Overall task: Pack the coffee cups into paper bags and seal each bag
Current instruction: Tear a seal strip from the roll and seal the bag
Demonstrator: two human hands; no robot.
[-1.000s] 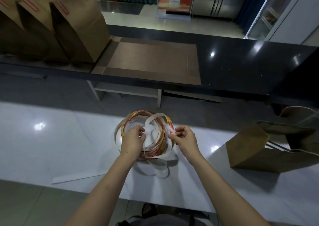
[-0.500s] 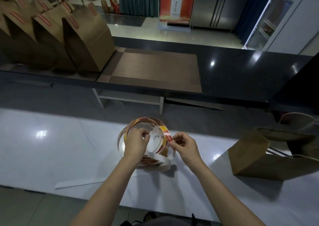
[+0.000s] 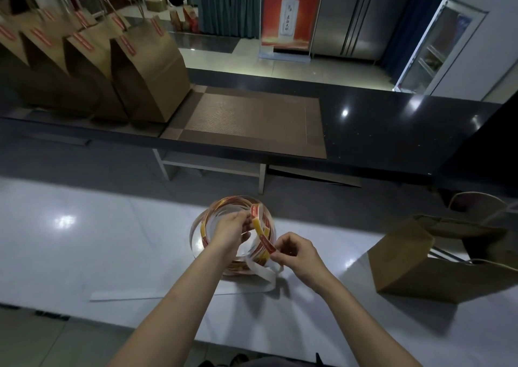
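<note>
Far left, on the dark desk (image 3: pixel 378 131): a row of sealed paper bags (image 3: pixel 148 72) stands upright, tops folded, a red sticker over each fold. Just right of them a brown mat (image 3: pixel 252 122) lies flat.

Near left, on the white desk (image 3: pixel 84 240): a loose white backing strip (image 3: pixel 126 296) lies flat.

Centre: the left hand (image 3: pixel 231 228) has its grip clamped on the coil of sticker tape (image 3: pixel 238 207), pinching the far-right rim. Just beside it, the right hand (image 3: pixel 297 251) has its grip pinched on the end of a red sticker (image 3: pixel 266 242) running from the coil. White backing trails onto the desk below.

Right: an open paper bag (image 3: pixel 414 263) sits on the white desk, top unfolded, cord handles loose, well apart from both hands.
</note>
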